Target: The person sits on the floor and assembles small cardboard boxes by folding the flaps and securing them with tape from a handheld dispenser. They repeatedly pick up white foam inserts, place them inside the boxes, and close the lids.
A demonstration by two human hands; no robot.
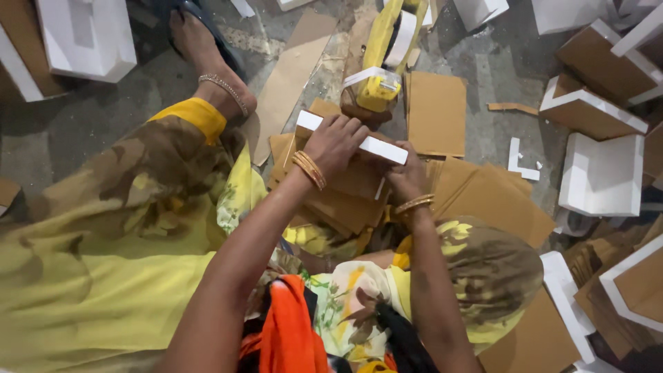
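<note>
Two hands pressing a white foam strip onto a stack of brown cardboard pieces.

The left hand (336, 141) lies curled over the long white rectangular foam strip (376, 145), fingers closed on its top edge; the right hand (407, 178), at four o'clock from it, grips the strip's lower end from beneath. The strip rests tilted on the brown cardboard stack (349, 200) between the knees. At twelve o'clock stands a clear plastic jar of yellow glue (373, 88); at three o'clock lie white-edged cardboard trays (601, 173) on the grey floor (497, 69).
</note>
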